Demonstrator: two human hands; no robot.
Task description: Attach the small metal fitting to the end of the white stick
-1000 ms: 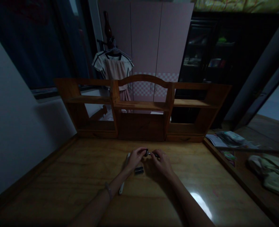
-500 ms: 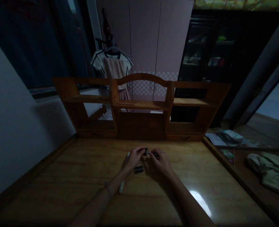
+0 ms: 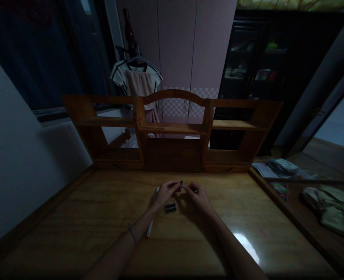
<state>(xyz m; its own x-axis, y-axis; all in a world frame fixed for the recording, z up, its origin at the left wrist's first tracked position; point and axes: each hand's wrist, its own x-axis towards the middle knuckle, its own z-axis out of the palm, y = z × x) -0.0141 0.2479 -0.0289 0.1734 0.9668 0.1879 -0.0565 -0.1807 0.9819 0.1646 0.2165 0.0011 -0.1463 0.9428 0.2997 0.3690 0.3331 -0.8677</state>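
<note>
Black-and-silver piece [image 3: 181,185]: being turned slightly, it seems, since a second ago; handling is continuing.
Left fingers [image 3: 175,184]: being pinched on it.
Right fingers [image 3: 187,188]: being closed at its silver end.

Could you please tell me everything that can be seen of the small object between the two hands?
The small object looks dark, with a bright, shiny part, perhaps metal. The left hand pinches it at the fingertips; the right hand is close on its other side, and whether it touches is unclear. It appears raised above the wooden table. Its exact shape is too small and dim to tell.
</note>
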